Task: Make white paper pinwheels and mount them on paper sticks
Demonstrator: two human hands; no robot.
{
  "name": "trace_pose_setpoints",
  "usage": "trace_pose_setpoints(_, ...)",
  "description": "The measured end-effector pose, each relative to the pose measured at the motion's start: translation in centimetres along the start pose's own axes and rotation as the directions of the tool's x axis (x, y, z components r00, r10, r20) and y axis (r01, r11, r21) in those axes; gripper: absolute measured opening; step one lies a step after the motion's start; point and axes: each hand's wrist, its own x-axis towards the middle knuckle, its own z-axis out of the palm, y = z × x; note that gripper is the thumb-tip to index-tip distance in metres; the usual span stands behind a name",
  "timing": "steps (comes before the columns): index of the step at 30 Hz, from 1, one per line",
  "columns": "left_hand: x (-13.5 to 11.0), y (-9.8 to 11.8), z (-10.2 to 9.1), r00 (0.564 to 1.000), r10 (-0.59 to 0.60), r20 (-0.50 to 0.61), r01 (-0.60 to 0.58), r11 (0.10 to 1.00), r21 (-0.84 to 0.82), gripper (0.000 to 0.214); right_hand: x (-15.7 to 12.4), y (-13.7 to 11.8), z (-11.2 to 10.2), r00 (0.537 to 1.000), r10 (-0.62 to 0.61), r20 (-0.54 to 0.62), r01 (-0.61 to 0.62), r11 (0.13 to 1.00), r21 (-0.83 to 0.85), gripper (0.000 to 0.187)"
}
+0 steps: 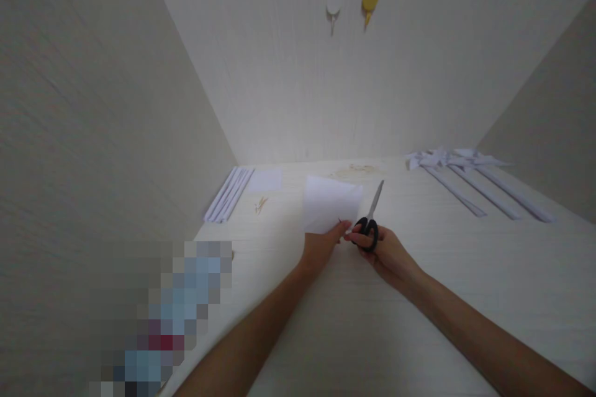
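A white sheet of paper (331, 201) is gripped near its lower edge by my left hand (323, 245), thumb on top. Just to its right, my right hand (384, 251) holds black-handled scissors (367, 229), with the fingers around the handles. The blades point up and away from me, look closed, and stand apart from the paper. The fingertips of both hands are close together by the paper's lower right corner. Whether they also pinch something small there, I cannot make out.
Rolled white paper sticks (230, 195) lie at the left beside a flat white paper square (266, 180). Small thin brown pieces (261, 204) lie nearby. Paper pinwheels on sticks (459, 164) rest at the right. A white hook (333, 5) and a yellow hook (370, 0) are on the wall.
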Motion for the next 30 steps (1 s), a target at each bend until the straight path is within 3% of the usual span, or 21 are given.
trace_pose_setpoints(9, 0.01, 0.03, -0.08, 0.997, 0.025, 0.079, -0.025, 1.0, -0.002, 0.014, 0.31, 0.3, -0.37, 1.0, -0.01, -0.005, 0.01, 0.998, 0.059, 0.022)
trace_pose_setpoints(16, 0.05, -0.2, 0.03, 0.998, -0.011, 0.055, 0.013, 1.0, -0.027, 0.01, 0.35, 0.11, -0.32, 1.0, 0.006, -0.031, -0.003, 0.996, 0.088, 0.022)
trace_pose_setpoints(30, 0.33, -0.19, -0.05, 0.999, -0.043, 0.025, 0.045, 0.995, -0.085, 0.013, 0.39, 0.45, -0.23, 0.993, -0.112, -0.039, 0.109, 0.992, -0.055, 0.025)
